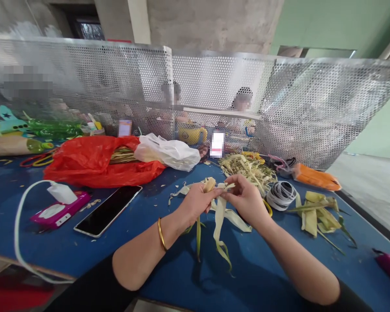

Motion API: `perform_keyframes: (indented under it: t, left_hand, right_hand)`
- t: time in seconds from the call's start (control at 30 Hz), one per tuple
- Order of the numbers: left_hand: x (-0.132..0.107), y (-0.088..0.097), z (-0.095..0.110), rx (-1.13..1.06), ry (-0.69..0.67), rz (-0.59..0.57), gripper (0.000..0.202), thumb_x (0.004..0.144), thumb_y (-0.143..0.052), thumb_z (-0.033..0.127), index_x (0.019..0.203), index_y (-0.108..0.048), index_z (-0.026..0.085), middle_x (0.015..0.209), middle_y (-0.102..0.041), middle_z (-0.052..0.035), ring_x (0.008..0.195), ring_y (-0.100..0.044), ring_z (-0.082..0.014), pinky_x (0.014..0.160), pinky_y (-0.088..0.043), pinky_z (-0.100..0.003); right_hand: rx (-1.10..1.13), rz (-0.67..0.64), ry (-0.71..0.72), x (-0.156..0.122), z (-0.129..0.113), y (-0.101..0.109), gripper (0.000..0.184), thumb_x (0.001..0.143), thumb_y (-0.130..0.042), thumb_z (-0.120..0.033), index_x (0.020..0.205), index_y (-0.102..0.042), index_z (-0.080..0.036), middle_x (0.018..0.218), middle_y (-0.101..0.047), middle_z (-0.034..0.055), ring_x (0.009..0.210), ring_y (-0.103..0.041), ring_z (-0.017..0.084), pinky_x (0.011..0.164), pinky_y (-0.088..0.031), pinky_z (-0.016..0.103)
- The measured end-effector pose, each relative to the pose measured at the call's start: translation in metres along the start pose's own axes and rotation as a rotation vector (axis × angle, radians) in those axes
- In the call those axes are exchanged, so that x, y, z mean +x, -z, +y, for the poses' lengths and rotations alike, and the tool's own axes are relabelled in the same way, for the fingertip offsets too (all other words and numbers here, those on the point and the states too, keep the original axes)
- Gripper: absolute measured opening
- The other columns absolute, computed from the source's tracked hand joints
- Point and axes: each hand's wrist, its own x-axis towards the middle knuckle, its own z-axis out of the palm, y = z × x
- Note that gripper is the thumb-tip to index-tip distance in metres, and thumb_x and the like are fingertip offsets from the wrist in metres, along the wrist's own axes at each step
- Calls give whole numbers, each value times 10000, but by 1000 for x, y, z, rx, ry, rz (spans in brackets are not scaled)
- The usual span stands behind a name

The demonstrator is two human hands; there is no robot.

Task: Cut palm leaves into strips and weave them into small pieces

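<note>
Both my hands meet over the middle of the blue table, working on a bundle of pale corn husk strips. My left hand is closed around the bundle, with a rounded tan end showing above the thumb. Thumb and fingers of my right hand pinch a thin husk strip at the top of the bundle. Several long strips hang below, some with greenish, curling tips. A gold bangle circles my left wrist. Behind my right hand lies a heap of shredded husk.
A black phone and a purple power strip with a white cable lie left. A red plastic bag sits behind them. On the right are a white coil, loose husks and an orange packet. A perforated metal screen stands behind.
</note>
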Motion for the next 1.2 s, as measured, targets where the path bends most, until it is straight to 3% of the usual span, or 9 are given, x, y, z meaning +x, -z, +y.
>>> perform_keyframes:
  t: [0.17, 0.3, 0.43, 0.6, 0.73, 0.87, 1.07, 1.2]
  left_hand:
    - [0, 1, 1, -17, 16, 0, 337, 740, -662, 447, 591, -506, 189, 387, -398, 70, 322, -306, -59, 388, -198, -226]
    - [1, 2, -1, -32, 31, -11, 326, 741, -659, 426, 591, -478, 201, 370, -375, 76, 316, -308, -65, 386, -212, -222]
    - [3, 2, -3, -24, 7, -25, 343, 726, -669, 463, 589, -507, 193, 385, -397, 64, 324, -320, -70, 374, -219, -221]
    - [2, 2, -4, 58, -17, -77, 395, 713, -663, 512, 549, -503, 190, 360, -370, 68, 308, -288, -61, 352, -189, -219]
    - [1, 1, -2, 89, -5, -102, 449, 668, -686, 560, 526, -460, 199, 347, -361, 78, 304, -296, -60, 346, -188, -213]
    - [1, 1, -2, 144, -11, -103, 461, 675, -668, 574, 525, -441, 202, 342, -364, 78, 306, -306, -62, 346, -187, -212]
    - [1, 2, -1, 172, -9, -104, 443, 673, -688, 526, 514, -438, 197, 346, -364, 74, 319, -326, -61, 355, -207, -208]
    - [-1, 1, 3, 1, 66, -164, 314, 717, -663, 436, 611, -567, 157, 440, -477, 46, 327, -311, -41, 360, -184, -210]
  right_hand:
    - [12, 55, 159, -1, -3, 5, 44, 811, -570, -230, 850, -582, -213, 717, -608, 1, 674, -589, 163, 658, -463, 283]
    - [-66, 23, 258, -2, -6, 9, 86, 839, -554, -224, 782, -618, -214, 742, -620, 15, 691, -568, 163, 656, -446, 281]
    - [8, 0, 151, -1, -7, 9, 73, 787, -629, -261, 748, -652, -205, 643, -585, -15, 614, -519, 145, 589, -411, 267]
    - [132, -14, 63, 3, -4, 7, 104, 724, -662, -282, 691, -625, -191, 834, -687, 35, 750, -602, 172, 691, -456, 294]
    - [151, -86, -16, 5, -2, 7, 112, 692, -670, -291, 689, -616, -194, 705, -672, 12, 672, -598, 166, 659, -468, 298]
    - [207, -148, -30, 5, 0, 7, 126, 648, -690, -281, 635, -598, -195, 755, -696, 25, 747, -632, 186, 717, -488, 311]
    - [81, -70, -36, 3, 4, 5, 129, 704, -638, -318, 697, -605, -193, 675, -663, 8, 646, -590, 166, 653, -461, 304]
    - [77, 17, -14, 2, 1, 4, 133, 709, -641, -301, 751, -567, -199, 651, -643, -12, 624, -588, 154, 614, -445, 276]
